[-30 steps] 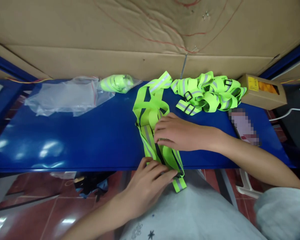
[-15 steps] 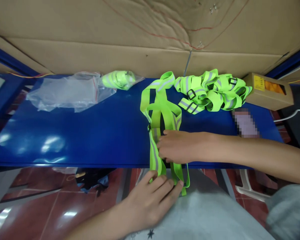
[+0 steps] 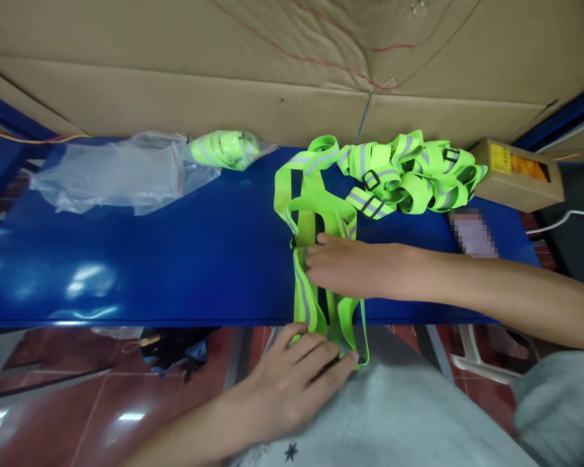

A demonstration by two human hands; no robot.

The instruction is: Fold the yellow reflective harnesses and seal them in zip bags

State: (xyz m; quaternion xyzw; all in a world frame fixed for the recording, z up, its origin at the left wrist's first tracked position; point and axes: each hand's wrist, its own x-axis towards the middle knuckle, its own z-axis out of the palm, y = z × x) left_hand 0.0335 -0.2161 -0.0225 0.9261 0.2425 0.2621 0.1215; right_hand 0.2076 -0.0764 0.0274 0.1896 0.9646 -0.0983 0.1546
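A neon green harness of reflective straps (image 3: 314, 194) lies lengthwise on the blue table (image 3: 175, 259), its near end hanging over the front edge. My left hand (image 3: 299, 373) is at that near end, fingers bent around the straps against my shirt. Farther up, my right hand (image 3: 338, 263) rests on the middle of the harness with its fingers curled down into the straps; the fingertips are hidden. A black buckle (image 3: 293, 243) shows just left of my right hand. Right of the harness lies a heap of similar green straps (image 3: 413, 172) with black buckles.
Clear plastic bags (image 3: 121, 172) lie at the back left, beside a bagged roll of green strap (image 3: 226, 149). At the back right are a cardboard box (image 3: 516, 185) with orange contents and a blurred-out flat object (image 3: 473, 233). Cardboard (image 3: 175, 104) lines the back.
My right hand has moved slightly up along the harness, away from my left hand. The camera view has shifted a little. My left hand stays at the near end.
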